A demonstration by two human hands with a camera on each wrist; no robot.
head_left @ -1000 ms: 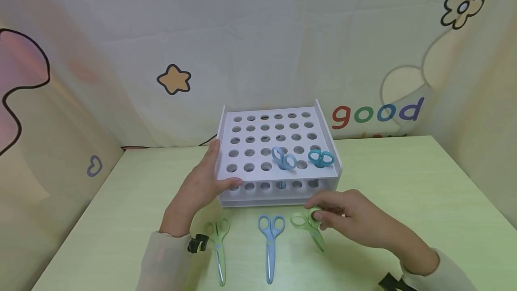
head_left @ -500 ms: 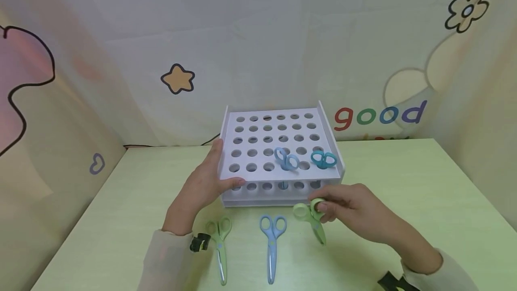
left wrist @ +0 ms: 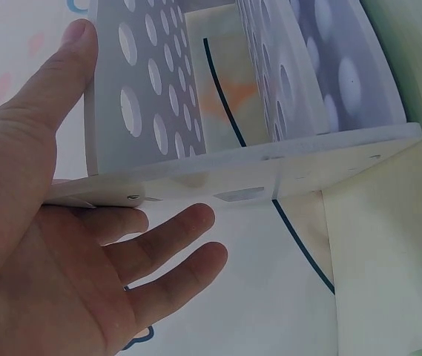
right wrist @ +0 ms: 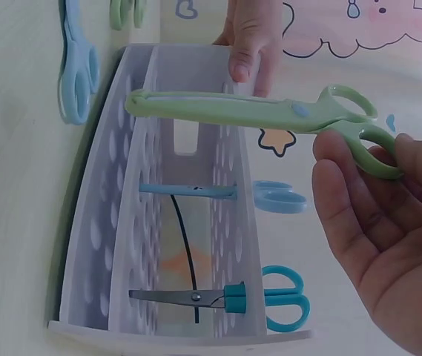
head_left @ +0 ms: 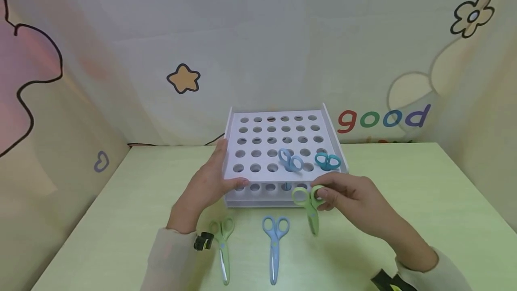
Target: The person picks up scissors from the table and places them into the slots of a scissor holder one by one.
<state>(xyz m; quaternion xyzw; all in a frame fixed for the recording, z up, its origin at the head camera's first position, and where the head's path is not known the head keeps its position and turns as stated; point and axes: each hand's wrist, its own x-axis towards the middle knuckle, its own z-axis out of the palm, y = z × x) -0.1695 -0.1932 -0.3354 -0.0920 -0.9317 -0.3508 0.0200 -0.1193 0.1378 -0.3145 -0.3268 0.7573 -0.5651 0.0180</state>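
My right hand pinches one handle loop of a pair of light green scissors, held in front of the rack with the blade end down. A green cover appears to sit over its blades. My left hand rests against the left side of a white rack with round holes, its thumb over the front edge. In the left wrist view, its fingers are spread and fairly straight. Blue scissors and teal scissors stand in the rack's holes, handles up.
On the light green table, in front of the rack, lie another pair of green scissors and a pair of blue scissors. A printed curtain hangs behind the table. A dark cord runs behind the rack.
My right hand has lifted the green scissors off the table toward the rack's front, and their blades have swung closer to vertical. My left hand has stayed at the rack's side.
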